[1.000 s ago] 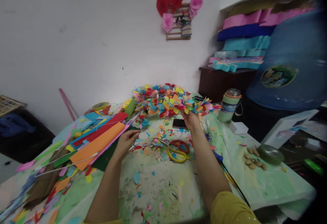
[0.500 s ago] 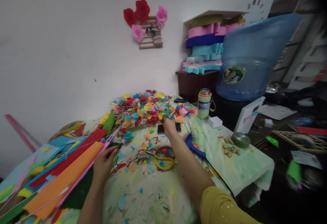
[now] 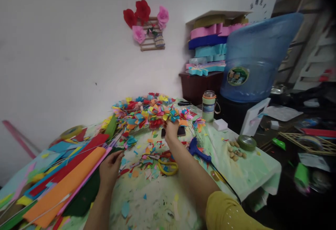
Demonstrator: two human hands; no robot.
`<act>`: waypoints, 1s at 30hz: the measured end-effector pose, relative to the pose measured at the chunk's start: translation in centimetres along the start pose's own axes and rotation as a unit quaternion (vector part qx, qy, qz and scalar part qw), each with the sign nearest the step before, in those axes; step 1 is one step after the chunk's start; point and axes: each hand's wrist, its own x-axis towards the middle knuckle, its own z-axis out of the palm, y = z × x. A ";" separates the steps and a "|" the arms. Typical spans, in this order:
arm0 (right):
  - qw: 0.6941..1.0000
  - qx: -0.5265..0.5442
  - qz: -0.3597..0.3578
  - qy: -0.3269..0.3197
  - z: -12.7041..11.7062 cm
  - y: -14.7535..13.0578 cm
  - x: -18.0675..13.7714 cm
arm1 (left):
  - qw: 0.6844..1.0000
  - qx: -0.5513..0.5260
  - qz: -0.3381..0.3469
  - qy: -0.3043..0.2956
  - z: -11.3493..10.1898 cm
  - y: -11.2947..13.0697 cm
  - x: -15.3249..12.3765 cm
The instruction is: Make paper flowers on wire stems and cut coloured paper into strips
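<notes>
My right hand point(image 3: 171, 131) reaches forward, its fingers closed on a small multicoloured paper flower point(image 3: 173, 115) held at the edge of a heap of paper flowers point(image 3: 143, 109) on the table. My left hand point(image 3: 110, 169) rests lower left at the edge of stacked foam sheets point(image 3: 65, 177), fingers curled round a thin wire stick point(image 3: 78, 151) that runs leftward. Red and yellow scissors point(image 3: 168, 163) lie among paper scraps between my hands. A dark phone point(image 3: 181, 131) lies just beyond my right hand.
A blue glue gun point(image 3: 196, 149) lies right of my forearm. A striped jar point(image 3: 208, 106), a white block point(image 3: 220, 124), a green tape roll point(image 3: 246, 142) and some nuts point(image 3: 236, 153) sit toward the table's right edge. A large blue water bottle point(image 3: 257, 55) stands beyond.
My view swung to the right over the second. My right hand stayed at the flower heap with a flower; my left hand drew back slightly along the foam sheets.
</notes>
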 end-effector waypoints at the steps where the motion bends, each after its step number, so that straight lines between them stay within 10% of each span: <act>1: 1.000 0.015 0.013 -0.002 0.0 -0.1 0.0 | 1.000 -0.010 0.001 0.007 0.0 0.1 0.0; 13: 0.991 0.086 0.104 0.011 -0.5 -0.1 0.3 | 0.997 -0.064 0.018 0.036 -0.3 0.7 -0.1; 30: 0.999 0.012 0.009 -0.052 -0.3 -0.3 0.2 | 0.997 0.045 0.057 0.041 -3.0 0.4 0.7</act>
